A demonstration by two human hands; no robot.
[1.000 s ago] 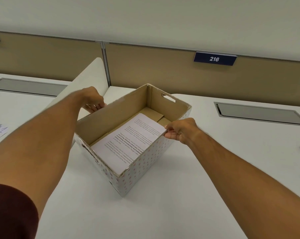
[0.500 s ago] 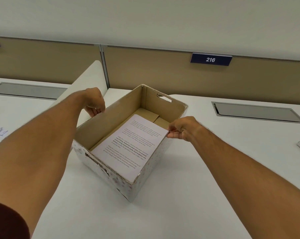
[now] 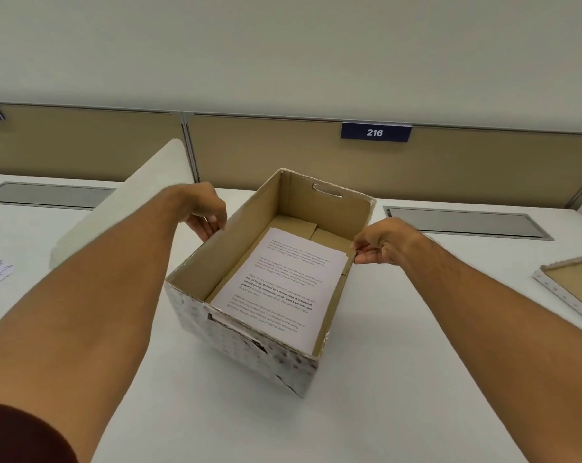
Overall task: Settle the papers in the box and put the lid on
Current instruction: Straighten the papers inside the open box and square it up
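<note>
The left hand (image 3: 204,212) pinched the box (image 3: 249,342) wall. The right hand (image 3: 383,243) pinched the opposite rim. Between them lay the papers (image 3: 283,285).

Open dotted cardboard box (image 3: 249,342) on the desk; printed papers (image 3: 283,285) flat inside; lid (image 3: 570,285) apart, right.

white dotted box (image 3: 249,349), brown inside, white papers (image 3: 283,289)

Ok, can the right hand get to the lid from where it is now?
Probably yes: the right hand only pinches the box rim, and the lid lies to its right on bare desk.
</note>
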